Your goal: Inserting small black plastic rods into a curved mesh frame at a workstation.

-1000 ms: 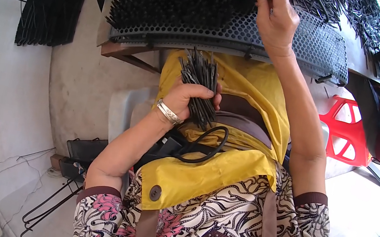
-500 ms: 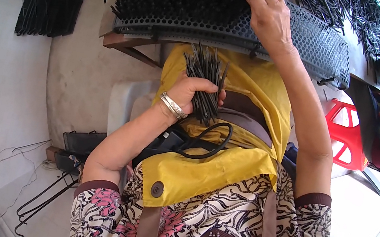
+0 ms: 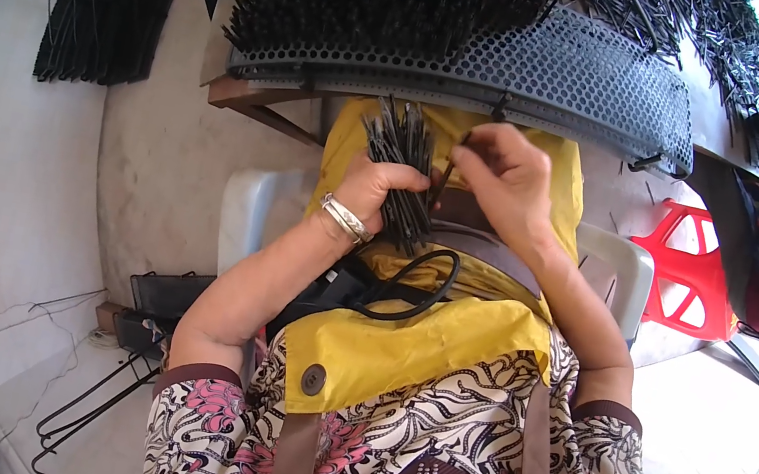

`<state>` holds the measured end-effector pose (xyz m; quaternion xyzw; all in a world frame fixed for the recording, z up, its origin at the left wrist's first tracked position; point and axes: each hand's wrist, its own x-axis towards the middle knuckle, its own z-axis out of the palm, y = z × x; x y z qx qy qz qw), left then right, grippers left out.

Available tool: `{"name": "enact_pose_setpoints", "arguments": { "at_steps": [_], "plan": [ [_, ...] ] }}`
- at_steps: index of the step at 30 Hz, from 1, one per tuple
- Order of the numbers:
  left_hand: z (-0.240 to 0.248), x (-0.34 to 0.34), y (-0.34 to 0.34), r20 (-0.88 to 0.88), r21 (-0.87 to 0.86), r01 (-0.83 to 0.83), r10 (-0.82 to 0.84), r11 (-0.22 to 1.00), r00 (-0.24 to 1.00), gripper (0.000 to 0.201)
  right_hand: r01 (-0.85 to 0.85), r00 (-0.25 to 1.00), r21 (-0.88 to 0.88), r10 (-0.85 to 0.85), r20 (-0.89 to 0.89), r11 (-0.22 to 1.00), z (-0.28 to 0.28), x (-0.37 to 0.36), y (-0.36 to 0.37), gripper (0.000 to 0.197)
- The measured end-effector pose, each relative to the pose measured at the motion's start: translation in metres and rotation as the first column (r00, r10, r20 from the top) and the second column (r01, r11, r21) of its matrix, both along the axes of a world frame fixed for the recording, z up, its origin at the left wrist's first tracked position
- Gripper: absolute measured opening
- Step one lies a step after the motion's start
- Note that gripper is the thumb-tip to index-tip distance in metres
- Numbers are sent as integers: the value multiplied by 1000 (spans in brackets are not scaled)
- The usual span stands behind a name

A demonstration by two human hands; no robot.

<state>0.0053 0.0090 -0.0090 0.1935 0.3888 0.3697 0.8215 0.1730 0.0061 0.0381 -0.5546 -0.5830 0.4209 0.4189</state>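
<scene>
Drawn down from the perforated rack [image 3: 591, 71] at the frame's top, the right hand [image 3: 510, 177] pinches one thin dark stick [image 3: 446, 169] near centre; left of it, the left hand [image 3: 370, 191] curls around a bundle of black sticks [image 3: 400, 144].

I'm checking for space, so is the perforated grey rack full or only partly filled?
Partly filled: black sticks crowd the left of the perforated grey rack, while its right side shows bare holes.

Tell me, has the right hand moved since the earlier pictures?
Yes: the right hand came back from over the holed board toward the left hand.
</scene>
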Motion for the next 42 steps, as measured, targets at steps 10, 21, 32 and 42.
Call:
{"name": "enact_pose_setpoints", "arguments": {
  "at_steps": [10, 21, 32, 42],
  "plan": [
    [2, 1, -1, -72, -27, -81, 79, 996, 994, 12, 292, 912, 668, -409, 20, 684, 19, 39, 103, 26],
    [3, -5, -2, -84, -44, 8, -12, 999, 996, 17, -172, 838, 852, -381, 390, 495, 13, 28, 136, 21],
    [6, -3, 1, -33, -104, -55, 52, 993, 998, 13, -199, 914, 419, 13, 405, 886, 8, 8, 54, 33],
    [13, 7, -2, -154, -24, -38, 34, 999, 988, 24, -160, 983, -314, 124, -132, 936, -2, -3, 4, 17]
  ]
}}
